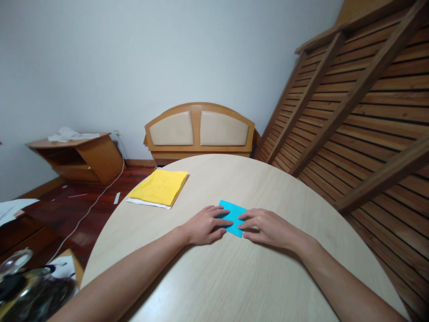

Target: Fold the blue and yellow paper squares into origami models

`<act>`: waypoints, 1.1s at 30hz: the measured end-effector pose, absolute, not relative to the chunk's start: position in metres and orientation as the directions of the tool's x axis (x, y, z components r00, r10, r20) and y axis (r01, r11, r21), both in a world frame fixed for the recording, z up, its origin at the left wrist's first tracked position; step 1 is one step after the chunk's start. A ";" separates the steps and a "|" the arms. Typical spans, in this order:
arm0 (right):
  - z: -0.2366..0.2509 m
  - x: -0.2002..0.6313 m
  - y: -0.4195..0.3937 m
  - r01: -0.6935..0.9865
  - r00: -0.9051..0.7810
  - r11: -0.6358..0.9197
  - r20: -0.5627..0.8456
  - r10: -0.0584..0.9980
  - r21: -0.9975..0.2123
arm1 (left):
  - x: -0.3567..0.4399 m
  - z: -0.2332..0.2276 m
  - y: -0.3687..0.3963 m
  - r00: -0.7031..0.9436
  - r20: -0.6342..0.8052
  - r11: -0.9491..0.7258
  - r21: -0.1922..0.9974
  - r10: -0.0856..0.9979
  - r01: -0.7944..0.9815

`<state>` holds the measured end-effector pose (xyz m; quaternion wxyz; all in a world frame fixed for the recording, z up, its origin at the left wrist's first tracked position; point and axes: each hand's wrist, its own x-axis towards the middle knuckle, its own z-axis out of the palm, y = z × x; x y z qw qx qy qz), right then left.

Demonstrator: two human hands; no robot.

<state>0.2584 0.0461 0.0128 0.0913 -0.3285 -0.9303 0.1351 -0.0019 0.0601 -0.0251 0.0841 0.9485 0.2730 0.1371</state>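
A small sheet of blue paper (233, 215) lies flat on the round table, turned at a slant. My left hand (208, 224) rests palm down over its left side, fingers stretched out and lying on the paper. From the other side my right hand (263, 227) touches the right edge with its fingertips, the fingers slightly bent and apart. Parts of the paper's left and right edges are hidden under the fingers. Farther off to the left is a stack of yellow paper (161, 187) with a white sheet showing beneath it.
The pale round table (214, 281) has a curved far edge. Beyond it stands a wooden headboard (197, 107). A slatted wooden frame (355, 116) leans at the right. At the left are a low cabinet (103, 156), a white cable (89, 212) on the floor and a cluttered pile (40, 286).
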 end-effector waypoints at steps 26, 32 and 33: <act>0.002 0.252 0.044 0.577 -0.765 0.760 0.126 0.631 -0.300 | -0.001 -0.030 0.064 0.817 0.258 -0.847 0.298 0.516 0.440; 0.003 0.250 0.044 0.577 -0.766 0.764 0.135 0.629 -0.290 | -0.001 -0.031 0.064 0.821 0.261 -0.852 0.295 0.508 0.433; 0.003 0.250 0.044 0.576 -0.767 0.766 0.136 0.628 -0.287 | -0.001 -0.031 0.064 0.819 0.268 -0.852 0.297 0.507 0.431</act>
